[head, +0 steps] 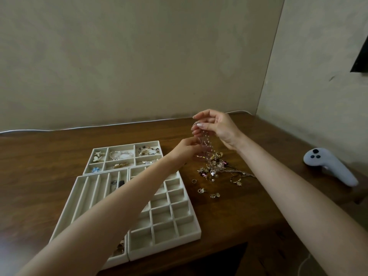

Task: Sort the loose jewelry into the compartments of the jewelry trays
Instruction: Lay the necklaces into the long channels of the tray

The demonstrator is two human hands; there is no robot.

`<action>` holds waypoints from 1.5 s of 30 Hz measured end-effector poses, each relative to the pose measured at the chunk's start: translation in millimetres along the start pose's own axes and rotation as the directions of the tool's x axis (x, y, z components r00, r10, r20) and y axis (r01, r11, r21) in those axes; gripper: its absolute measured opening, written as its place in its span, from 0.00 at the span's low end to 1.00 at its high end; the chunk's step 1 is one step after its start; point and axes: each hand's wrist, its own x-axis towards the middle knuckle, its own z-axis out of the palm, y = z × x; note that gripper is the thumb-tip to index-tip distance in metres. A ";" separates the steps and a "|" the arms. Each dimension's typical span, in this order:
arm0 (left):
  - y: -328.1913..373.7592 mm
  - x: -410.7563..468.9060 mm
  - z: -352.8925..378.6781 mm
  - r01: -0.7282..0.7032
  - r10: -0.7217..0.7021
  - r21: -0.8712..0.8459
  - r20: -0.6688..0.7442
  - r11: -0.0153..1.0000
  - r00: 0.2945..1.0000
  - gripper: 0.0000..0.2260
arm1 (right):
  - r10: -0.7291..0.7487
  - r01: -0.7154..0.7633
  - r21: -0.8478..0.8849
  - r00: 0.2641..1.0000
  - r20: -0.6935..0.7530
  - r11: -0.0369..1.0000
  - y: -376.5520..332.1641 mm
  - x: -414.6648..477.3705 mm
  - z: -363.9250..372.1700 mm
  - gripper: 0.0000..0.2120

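Your right hand (217,126) pinches the bead string (207,143) up high; your left hand (187,149) pinches it lower. Pull slowly, so the pile (215,168) lets go.

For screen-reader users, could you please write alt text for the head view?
A person's right hand pinches the top of a beaded strand lifted above a pile of loose jewelry on a wooden table, the left hand holding it lower down. Three pale compartment trays lie left.
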 end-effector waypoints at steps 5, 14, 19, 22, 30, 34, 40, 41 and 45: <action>-9.4 -7.2 -12.1 0.071 -0.076 -0.079 -0.064 0.994 0.995 0.05 | 0.060 -0.058 -0.203 0.998 0.006 0.977 14.7 -1.4 10.8 0.08; -17.1 -10.9 -32.1 0.038 -0.070 -0.205 -0.150 0.978 0.986 0.07 | 0.354 -0.318 -0.241 0.927 0.123 0.917 42.9 -14.9 15.0 0.20; -20.8 -13.2 -37.5 0.048 -0.094 -0.224 -0.200 0.974 0.975 0.09 | 0.296 -0.286 -0.327 0.955 -0.020 0.900 37.7 -15.2 10.9 0.12; -20.3 -14.8 -38.5 0.042 -0.086 -0.214 -0.200 0.976 0.976 0.10 | 0.242 -0.263 -0.298 0.964 -0.107 0.917 36.9 -16.8 6.0 0.06; -21.0 -17.0 -36.7 0.073 -0.111 -0.147 -0.270 0.986 0.956 0.10 | 0.156 -0.204 -0.183 0.957 -0.244 0.962 32.3 -17.1 -5.7 0.09; -20.9 -16.2 -37.9 0.062 -0.102 -0.134 -0.307 0.989 0.946 0.10 | 0.088 -0.160 -0.195 0.938 -0.335 0.968 30.1 -15.4 -8.6 0.08; -18.2 -16.8 -35.2 0.096 -0.104 -0.040 -0.410 0.995 0.906 0.11 | 0.017 -0.079 -0.124 0.900 -0.436 0.989 22.1 -13.9 -5.3 0.07; -17.4 -16.6 -34.5 0.100 -0.110 -0.044 -0.429 0.994 0.896 0.10 | 0.017 -0.071 -0.107 0.900 -0.436 0.992 21.3 -13.9 -4.6 0.07; -15.5 -17.0 -33.8 0.112 -0.144 -0.096 -0.458 0.989 0.877 0.07 | 0.053 -0.067 -0.019 0.900 -0.432 0.998 19.5 -13.9 -4.9 0.06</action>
